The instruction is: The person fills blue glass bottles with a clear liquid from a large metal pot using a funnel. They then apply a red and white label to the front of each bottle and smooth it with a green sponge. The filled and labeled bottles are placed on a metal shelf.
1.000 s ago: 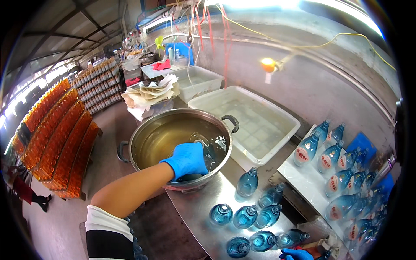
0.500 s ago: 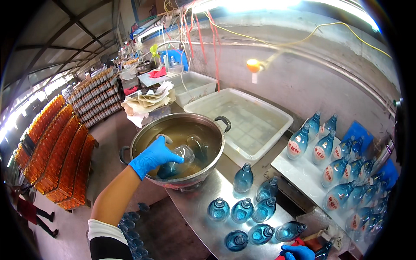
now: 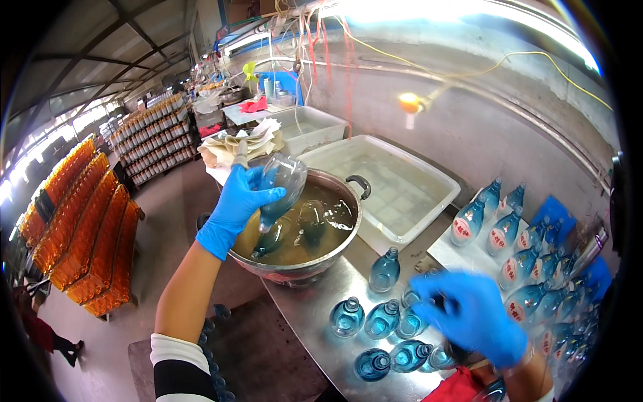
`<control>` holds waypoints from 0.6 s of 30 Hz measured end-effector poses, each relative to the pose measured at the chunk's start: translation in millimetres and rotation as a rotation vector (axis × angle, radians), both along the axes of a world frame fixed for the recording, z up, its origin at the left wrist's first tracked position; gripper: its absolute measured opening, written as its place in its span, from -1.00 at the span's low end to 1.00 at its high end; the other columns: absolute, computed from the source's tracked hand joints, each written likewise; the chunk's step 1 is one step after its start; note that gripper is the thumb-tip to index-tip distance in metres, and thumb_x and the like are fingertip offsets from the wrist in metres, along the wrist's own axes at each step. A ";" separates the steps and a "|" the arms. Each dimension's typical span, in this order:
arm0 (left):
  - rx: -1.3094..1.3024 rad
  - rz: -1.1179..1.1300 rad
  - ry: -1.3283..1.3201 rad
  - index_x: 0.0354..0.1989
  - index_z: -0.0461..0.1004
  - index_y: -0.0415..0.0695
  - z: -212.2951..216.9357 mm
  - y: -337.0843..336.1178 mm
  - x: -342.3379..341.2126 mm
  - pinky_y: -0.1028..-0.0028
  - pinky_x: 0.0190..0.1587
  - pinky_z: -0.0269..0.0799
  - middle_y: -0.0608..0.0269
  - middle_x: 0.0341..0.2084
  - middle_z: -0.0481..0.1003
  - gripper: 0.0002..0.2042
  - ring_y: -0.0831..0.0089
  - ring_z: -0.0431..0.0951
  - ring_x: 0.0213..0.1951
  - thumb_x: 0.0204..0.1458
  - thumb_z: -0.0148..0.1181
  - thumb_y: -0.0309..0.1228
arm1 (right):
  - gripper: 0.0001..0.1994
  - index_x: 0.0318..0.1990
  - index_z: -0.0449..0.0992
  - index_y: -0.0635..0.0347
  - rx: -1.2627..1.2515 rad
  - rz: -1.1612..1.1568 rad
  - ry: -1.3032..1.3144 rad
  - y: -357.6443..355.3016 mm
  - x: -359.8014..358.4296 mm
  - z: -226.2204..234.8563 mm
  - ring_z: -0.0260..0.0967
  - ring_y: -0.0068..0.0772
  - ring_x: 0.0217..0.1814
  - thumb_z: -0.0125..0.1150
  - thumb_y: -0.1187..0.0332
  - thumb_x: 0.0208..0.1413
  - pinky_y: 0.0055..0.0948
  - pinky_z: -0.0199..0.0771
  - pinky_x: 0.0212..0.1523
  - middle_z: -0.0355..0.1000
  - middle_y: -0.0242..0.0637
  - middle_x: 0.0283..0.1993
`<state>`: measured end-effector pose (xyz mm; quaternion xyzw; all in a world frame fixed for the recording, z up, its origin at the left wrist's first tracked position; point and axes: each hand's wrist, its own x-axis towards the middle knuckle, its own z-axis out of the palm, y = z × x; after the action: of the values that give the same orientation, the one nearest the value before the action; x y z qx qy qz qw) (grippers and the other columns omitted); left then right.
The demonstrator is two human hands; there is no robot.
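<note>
My left hand [image 3: 234, 204], in a blue glove, grips a clear blue glass bottle [image 3: 289, 179] over the pot, its base tipped up and its neck pointing down. A short greyish stub [image 3: 241, 153] sticks up from that hand; I cannot make out what it is. Below, the wide metal pot [image 3: 295, 271] holds cloudy brownish water with more blue bottles [image 3: 312, 224] in it. My right hand [image 3: 472, 315], also blue-gloved, is over the group of blue bottles [image 3: 383, 318] on the metal tabletop [image 3: 301, 305]. Motion smears its fingers and it hides some bottles.
Behind the pot sits a white plastic tub of water [image 3: 382, 191]. Labelled blue bottles [image 3: 504, 234] crowd a white board at right. Brownish sheets [image 3: 234, 144] lie piled beyond the pot. Stacked orange bottles [image 3: 84, 228] stand at left, with a person [image 3: 43, 321] walking near them.
My left hand has lifted the bottle out of the pot's water. My right hand has risen from the lower edge to over the bottles on the metal tabletop.
</note>
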<state>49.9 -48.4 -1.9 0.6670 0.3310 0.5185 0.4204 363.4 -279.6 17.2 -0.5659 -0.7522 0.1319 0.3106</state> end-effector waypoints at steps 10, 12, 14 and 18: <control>0.185 -0.361 0.068 0.26 -0.08 -0.22 31.7 -18.3 20.6 0.42 0.06 0.37 -0.03 0.06 0.26 -0.06 0.34 0.31 0.10 -0.33 0.43 -0.61 | -0.03 0.13 0.20 0.34 0.048 0.403 0.397 195.9 -80.7 10.2 0.33 -0.27 0.10 0.54 -0.01 -0.46 -0.41 0.32 0.09 0.35 -0.05 0.06; 0.096 -0.383 0.104 0.27 -0.13 -0.25 31.3 -11.7 14.4 0.39 0.08 0.36 -0.08 0.05 0.25 -0.06 0.30 0.27 0.13 -0.29 0.42 -0.57 | -0.05 0.10 0.24 0.34 -0.021 0.424 0.440 204.5 -84.9 9.1 0.36 -0.30 0.07 0.55 0.00 -0.48 -0.42 0.33 0.08 0.38 -0.07 0.02; -0.058 -0.335 0.184 0.23 -0.07 -0.28 31.7 -7.6 9.5 0.36 0.09 0.35 -0.09 0.04 0.26 -0.11 0.28 0.27 0.14 -0.27 0.43 -0.53 | -0.08 0.07 0.28 0.33 -0.061 0.359 0.368 212.8 -86.7 7.9 0.39 -0.29 0.03 0.56 0.01 -0.51 -0.42 0.35 0.06 0.42 -0.08 -0.04; 0.200 0.125 0.341 0.03 0.14 -0.33 13.9 15.9 -13.1 0.37 0.06 0.35 -0.10 -0.04 0.30 -0.35 0.27 0.32 0.08 -0.12 0.36 -0.26 | -0.14 0.03 0.34 0.27 -0.003 0.147 0.238 224.9 -98.4 5.2 0.42 -0.22 -0.03 0.51 -0.02 -0.51 -0.36 0.39 0.01 0.45 -0.10 -0.09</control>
<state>36.8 -32.5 12.0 0.7616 0.3850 0.4534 0.2572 264.9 -54.8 22.5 -0.4901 -0.7494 0.2213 0.3863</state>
